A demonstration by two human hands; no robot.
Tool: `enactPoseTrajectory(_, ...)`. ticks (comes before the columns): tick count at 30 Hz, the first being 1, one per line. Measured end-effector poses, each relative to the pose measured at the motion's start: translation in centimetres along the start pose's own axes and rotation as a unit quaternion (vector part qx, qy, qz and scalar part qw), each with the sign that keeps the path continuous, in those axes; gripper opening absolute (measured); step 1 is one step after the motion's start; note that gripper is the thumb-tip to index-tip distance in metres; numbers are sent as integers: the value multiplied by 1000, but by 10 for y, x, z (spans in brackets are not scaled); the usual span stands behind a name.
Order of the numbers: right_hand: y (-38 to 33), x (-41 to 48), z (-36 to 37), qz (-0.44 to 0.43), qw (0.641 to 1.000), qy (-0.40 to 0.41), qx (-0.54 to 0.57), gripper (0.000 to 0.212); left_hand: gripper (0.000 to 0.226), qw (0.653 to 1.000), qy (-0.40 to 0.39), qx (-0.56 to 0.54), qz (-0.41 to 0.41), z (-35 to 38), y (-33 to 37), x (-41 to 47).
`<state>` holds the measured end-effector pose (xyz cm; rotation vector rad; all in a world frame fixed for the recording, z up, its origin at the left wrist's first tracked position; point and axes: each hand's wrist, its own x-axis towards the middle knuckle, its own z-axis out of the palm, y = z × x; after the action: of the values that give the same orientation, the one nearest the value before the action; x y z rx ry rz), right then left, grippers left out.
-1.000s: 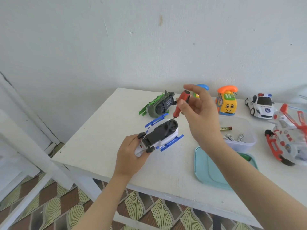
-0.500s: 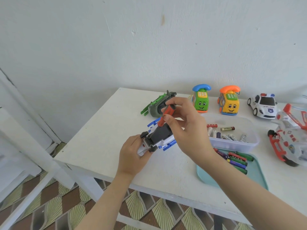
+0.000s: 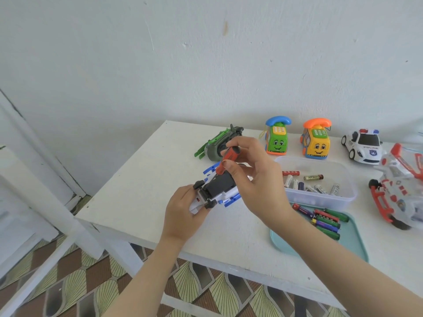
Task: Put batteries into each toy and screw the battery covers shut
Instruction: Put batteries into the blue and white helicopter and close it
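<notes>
My left hand point(image 3: 183, 216) grips the upturned toy car point(image 3: 220, 185) over the worktop point(image 3: 142, 191), while my right hand point(image 3: 254, 179), at its 2 o'clock, pinches the screwdriver point(image 3: 229, 156), shaft angled toward 7 o'clock onto the car's underside.
</notes>
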<state>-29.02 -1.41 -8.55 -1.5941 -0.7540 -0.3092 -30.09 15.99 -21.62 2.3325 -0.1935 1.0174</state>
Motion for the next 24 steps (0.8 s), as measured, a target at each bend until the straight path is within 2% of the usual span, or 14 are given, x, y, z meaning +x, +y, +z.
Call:
enactPoseTrajectory(4, 6, -3, 3, -63, 995, -17, -76, 25, 45, 1000, -5, -1, -4, 0, -1, -1)
enactPoseTrajectory(10, 7, -1, 6, -157, 971, -60, -168, 32, 43, 1000, -2, -4, 3, 0, 2, 1)
enactPoseTrajectory(13, 3, 2, 5, -155, 970, -74, -169, 29, 41, 1000, -4, -6, 2, 0, 0, 0)
enactPoseTrajectory(19, 4, 8, 12, -176, 970, 39, -161, 23, 44, 1000, -2, -9, 0, 1, -1, 0)
enactPoseTrajectory(24, 4, 7, 15, -166, 977, 14, -137, 34, 43, 1000, 0, -15, -3, 1, -2, 0)
